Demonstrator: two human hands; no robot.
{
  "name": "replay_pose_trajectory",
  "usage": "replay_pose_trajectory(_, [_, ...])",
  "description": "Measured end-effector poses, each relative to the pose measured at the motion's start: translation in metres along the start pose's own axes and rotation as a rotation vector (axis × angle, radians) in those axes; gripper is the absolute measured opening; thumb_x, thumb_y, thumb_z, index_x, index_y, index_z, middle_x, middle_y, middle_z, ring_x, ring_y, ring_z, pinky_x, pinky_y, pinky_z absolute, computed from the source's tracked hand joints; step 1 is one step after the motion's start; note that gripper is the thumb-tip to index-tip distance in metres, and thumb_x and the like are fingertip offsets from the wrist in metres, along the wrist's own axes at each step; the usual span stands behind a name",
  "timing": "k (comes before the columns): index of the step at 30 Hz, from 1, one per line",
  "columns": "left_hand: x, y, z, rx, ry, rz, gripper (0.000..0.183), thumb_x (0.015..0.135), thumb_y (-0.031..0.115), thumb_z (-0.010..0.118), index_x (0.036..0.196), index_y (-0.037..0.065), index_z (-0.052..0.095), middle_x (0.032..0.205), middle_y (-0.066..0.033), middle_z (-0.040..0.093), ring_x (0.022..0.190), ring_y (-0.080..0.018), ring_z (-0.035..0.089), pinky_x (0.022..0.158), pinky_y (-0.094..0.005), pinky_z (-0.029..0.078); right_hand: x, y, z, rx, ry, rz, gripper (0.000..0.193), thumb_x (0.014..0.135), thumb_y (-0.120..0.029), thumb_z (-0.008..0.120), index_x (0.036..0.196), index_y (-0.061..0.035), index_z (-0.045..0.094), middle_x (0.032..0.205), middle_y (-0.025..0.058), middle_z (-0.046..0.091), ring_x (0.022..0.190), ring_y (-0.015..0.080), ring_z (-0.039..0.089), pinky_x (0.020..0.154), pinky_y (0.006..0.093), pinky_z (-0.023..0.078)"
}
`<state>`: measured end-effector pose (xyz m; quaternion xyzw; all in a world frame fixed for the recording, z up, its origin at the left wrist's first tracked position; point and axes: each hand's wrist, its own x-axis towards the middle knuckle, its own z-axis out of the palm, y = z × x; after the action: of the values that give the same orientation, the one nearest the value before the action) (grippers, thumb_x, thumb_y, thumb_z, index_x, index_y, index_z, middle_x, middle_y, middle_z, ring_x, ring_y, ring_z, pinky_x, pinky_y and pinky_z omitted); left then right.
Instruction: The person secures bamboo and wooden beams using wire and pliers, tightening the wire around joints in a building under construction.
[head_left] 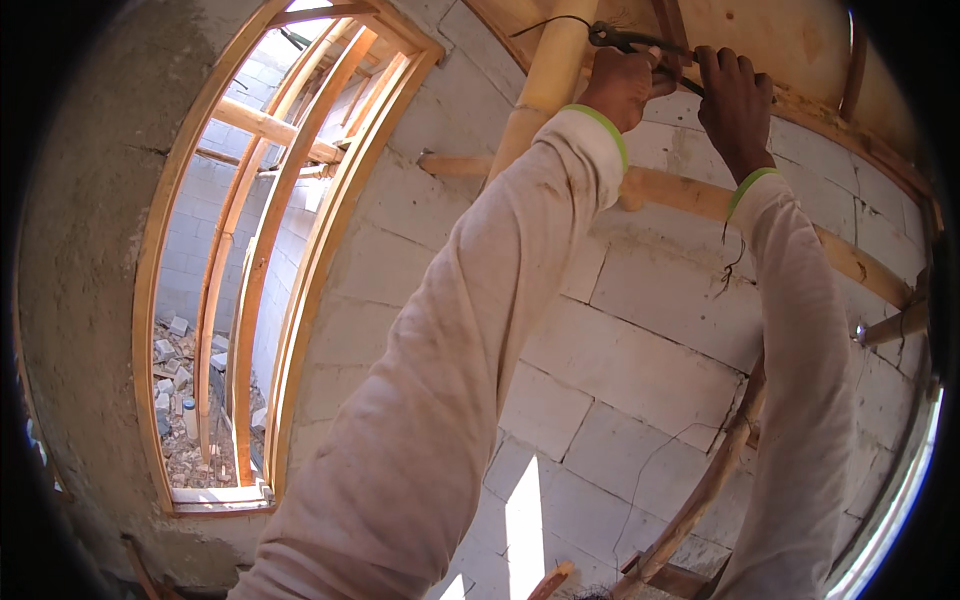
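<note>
Overhead, both my arms reach up in pale long sleeves with green cuffs. A dark pair of pliers (622,40) has its head at the upper end of a bamboo pole (548,85), and its handles point to the right. My left hand (622,85) is closed on the pliers, close below the head. Further along the handles, my right hand (735,105) is wrapped round them, with its fingers curled over the top. From beside the head, a thin dark wire (545,22) sticks out to the left. What the jaws grip is too small to tell.
A horizontal bamboo pole (680,192) crosses below my hands, in front of a light block wall (650,370). Wooden boards (770,40) lie overhead. At left, a wooden window frame (150,330) opens onto rubble (180,400). A curved wooden pole (705,490) leans at lower right.
</note>
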<state>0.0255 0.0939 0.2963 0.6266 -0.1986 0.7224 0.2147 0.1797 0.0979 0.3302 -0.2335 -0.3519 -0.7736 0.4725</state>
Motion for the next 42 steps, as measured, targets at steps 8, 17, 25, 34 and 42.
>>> replay_pose_trajectory(8, [-0.004,-0.001,-0.007,0.178,0.082,-0.052,0.020,0.092,0.007,0.061,0.105,-0.007,0.056,0.101,-0.0152,0.063,0.082,-0.0255,0.067,0.070,-0.0360,0.062,-0.028,-0.029,-0.005,0.058,-0.030,0.128,0.043,0.076,-0.006,0.066,0.116,-0.0160,0.051,0.101,0.0047,0.057,0.100,0.0269,0.059,0.079,0.0460,0.043])
replay_pose_trajectory(17, [-0.011,0.009,0.001,0.050,-0.003,-0.042,0.027,0.098,0.008,0.052,0.116,-0.011,0.048,0.110,-0.0238,0.060,0.097,-0.0338,0.066,0.086,-0.0381,0.060,0.022,0.032,0.013,0.600,-0.361,-0.117,0.055,0.068,0.000,0.062,0.121,-0.0083,0.051,0.088,0.0070,0.057,0.078,0.0232,0.059,0.067,0.0383,0.046])
replay_pose_trajectory(25, [-0.015,0.013,0.000,0.033,-0.036,-0.048,0.028,0.099,0.006,0.047,0.121,-0.010,0.042,0.118,-0.0242,0.056,0.105,-0.0362,0.063,0.091,-0.0422,0.057,0.035,0.033,-0.007,0.475,-0.440,-0.173,0.055,0.066,0.001,0.063,0.119,-0.0054,0.052,0.085,0.0095,0.056,0.084,0.0209,0.057,0.061,0.0321,0.049])
replay_pose_trajectory(34, [-0.012,0.011,-0.003,0.057,0.004,-0.094,0.026,0.103,0.014,0.044,0.111,-0.010,0.052,0.105,-0.0247,0.065,0.090,-0.0334,0.069,0.080,-0.0385,0.061,0.002,-0.009,-0.013,0.077,-0.206,-0.048,0.067,0.082,-0.003,0.061,0.142,0.0002,0.031,0.142,0.0250,0.036,0.133,0.0463,0.036,0.094,0.0649,0.045])
replay_pose_trajectory(42, [-0.043,0.022,0.014,0.333,-0.380,-0.065,0.037,0.095,0.025,0.062,0.110,-0.008,0.055,0.107,-0.0196,0.065,0.096,-0.0277,0.067,0.088,-0.0400,0.056,-0.073,-0.020,-0.075,0.411,-0.253,0.342,0.076,0.085,0.000,0.058,0.149,0.0011,0.018,0.153,0.0259,0.018,0.142,0.0492,0.017,0.102,0.0699,0.034])
